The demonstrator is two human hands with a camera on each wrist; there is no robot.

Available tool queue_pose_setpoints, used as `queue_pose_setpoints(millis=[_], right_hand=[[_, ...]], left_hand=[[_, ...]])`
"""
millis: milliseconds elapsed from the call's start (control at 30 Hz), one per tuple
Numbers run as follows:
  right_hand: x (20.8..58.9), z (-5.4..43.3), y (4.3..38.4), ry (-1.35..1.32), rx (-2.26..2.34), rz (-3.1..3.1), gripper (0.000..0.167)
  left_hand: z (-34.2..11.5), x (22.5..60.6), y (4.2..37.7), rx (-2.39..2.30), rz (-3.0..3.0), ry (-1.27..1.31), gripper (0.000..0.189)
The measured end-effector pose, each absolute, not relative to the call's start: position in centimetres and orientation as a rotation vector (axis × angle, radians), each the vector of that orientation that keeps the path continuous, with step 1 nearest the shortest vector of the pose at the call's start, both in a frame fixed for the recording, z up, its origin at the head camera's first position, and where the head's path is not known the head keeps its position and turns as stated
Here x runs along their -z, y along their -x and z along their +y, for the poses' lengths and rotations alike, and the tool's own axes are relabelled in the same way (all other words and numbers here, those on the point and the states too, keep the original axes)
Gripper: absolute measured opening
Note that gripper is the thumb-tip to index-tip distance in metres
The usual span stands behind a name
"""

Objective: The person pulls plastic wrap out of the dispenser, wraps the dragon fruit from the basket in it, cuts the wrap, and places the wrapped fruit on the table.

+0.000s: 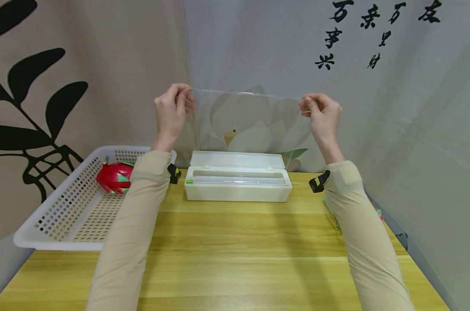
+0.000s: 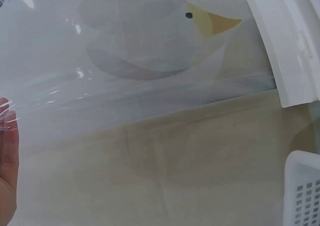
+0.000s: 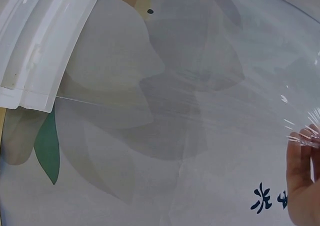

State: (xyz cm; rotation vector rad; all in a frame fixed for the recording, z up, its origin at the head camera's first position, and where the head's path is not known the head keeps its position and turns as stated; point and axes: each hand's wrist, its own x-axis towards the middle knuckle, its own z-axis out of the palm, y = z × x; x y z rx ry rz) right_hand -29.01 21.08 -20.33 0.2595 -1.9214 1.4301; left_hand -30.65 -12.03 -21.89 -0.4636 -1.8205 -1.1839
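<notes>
Two hands are seen raised in the upper middle of the frame in the head view, with one sheet of clear plastic film (image 1: 254, 123) stretched between them. By the left hand (image 1: 170, 111), left of centre, the film's upper left corner is pinched between thumb and curled fingers. By the right hand (image 1: 324, 114), right of centre, the upper right corner is pinched in the same way. The film's top edge is held nearly level; its right edge is seen slanting down toward the white box (image 1: 238, 193) at the middle of the frame. The box is set near the far edge of the wooden desk (image 1: 235, 268), its lid (image 1: 236, 160) tilted back and a clear roll (image 1: 238, 179) visible inside. A small green tab (image 1: 190, 181) is noted at the left of the box's front rim.

At the left of the frame, a red fruit (image 1: 109, 175) with green tips is contained in a white basket (image 1: 59, 245), which is partly hidden by the left sleeve (image 1: 122, 242). Behind the right sleeve (image 1: 369, 242), a red and green item (image 1: 380, 214) is mostly hidden and cannot be identified. Through the film, a bird print is seen on the hanging cloth (image 1: 414, 108). In both wrist views, glints are recorded on the film near the fingers.
</notes>
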Motion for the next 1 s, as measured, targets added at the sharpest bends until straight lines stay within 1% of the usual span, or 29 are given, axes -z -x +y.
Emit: queue_pose_setpoints(millis=[233,467,1000], right_hand=[[19.9,21.2,28.9,-0.266,-1.476,-1.893,0.019],[19.5,21.1,28.5,-0.279,-1.5,-1.873,0.023],[18.8,21.1,28.3,-0.296,-1.498,-1.835,0.02]], left_hand=[[-11.9,21.6,30.5,1.201,-1.798,0.48,0.03],[-11.9,21.2,30.6,1.183,-1.765,0.505,0.029],[-11.9,20.4,30.0,1.193,-1.754,0.5,0.029]])
